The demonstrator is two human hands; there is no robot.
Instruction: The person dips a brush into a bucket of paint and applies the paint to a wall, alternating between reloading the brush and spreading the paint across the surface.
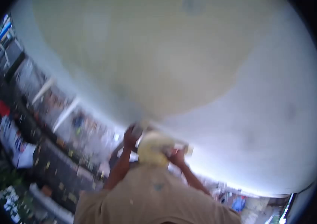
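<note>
A large smooth white surface (274, 123) fills most of the head view above my hands, with a broad pale yellow-green patch (154, 63) across it. My left hand (131, 137) is raised near the lower edge of that patch, its fingers closed round a blurred grey object (138, 130). Lower and to the right, my right hand (177, 156) is closed at the side of a pale yellow bulky object (153, 149) in front of my chest. Something small, reddish and pale, shows at its fingers. Blur hides what kind of things these are, and whether the left hand's object touches the surface.
Far below on the left runs a dark strip of ground (59, 168) with scattered debris. White slanting posts (67, 114) stand beside it, and a white printed sheet (16, 143) lies near a red item (3, 108). A blue item (238, 203) is at the lower right.
</note>
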